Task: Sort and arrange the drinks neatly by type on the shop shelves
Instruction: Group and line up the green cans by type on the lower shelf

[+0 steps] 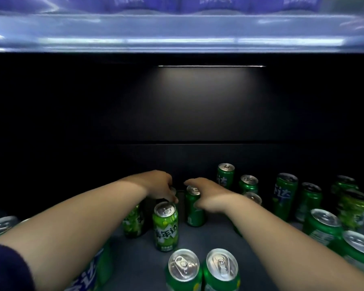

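Left hand (159,182): is reaching palm down to the far middle of the shelf, its fingers curling downward over a mostly hidden can top (173,190). Whether they are clamping it cannot be told.
Right hand (211,195): is lying just right of the left one, thumb and fingers wrapping around the upper part of the dark green can (194,213) and clamping it. Its outline is blurred.
Dark green can: is standing upright at mid-shelf, its silver top showing between the right thumb and fingers.
Light green can (165,226): is standing upright just near of the left fingertips, slightly apart from the dark green can on its right.
Second light green can (133,222): is standing just left of the first, partly hidden behind the left forearm.
Near pair of cans (183,269): are standing side by side at the near edge, between the two forearms.
Right group of cans (285,196): are standing scattered from far to near along the right side, with dark and light green mixed.
Left cans (0,226): are showing at the near left, largely covered by the left arm.
Shelf floor (135,261): is carrying all the cans.
Upper shelf edge (177,32): is glowing bluish-white across the top.
Back panel (198,114): is lying in darkness, with a thin light strip (211,66) shining above it.
Sleeve (6,269): is covering the left upper arm at the near left corner. It is dark blue.
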A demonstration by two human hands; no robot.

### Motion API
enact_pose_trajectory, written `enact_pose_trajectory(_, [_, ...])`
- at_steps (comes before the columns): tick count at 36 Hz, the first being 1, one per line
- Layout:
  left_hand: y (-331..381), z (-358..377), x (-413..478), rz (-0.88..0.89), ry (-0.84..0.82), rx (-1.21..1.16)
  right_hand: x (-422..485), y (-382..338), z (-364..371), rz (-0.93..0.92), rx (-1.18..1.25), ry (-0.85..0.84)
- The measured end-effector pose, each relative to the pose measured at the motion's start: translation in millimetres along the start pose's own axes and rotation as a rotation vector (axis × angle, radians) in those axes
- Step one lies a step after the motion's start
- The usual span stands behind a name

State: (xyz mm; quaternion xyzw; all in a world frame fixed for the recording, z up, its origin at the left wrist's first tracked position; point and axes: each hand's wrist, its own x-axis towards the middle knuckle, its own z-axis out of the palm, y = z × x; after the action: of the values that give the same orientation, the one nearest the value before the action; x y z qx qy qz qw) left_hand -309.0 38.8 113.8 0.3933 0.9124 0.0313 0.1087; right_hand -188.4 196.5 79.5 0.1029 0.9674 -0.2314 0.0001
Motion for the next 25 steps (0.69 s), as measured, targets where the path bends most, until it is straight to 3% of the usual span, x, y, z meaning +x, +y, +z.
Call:
enact_pose_trajectory(16, [36,-27,-8,0.246,0.163,-0.149,-35,9,-33,0.031,0.069,0.155])
enact_pose_trajectory(25, [63,-29,-45,0.259,-0.018,-0.101,-85,8,-51,0.003,0.021,0.171])
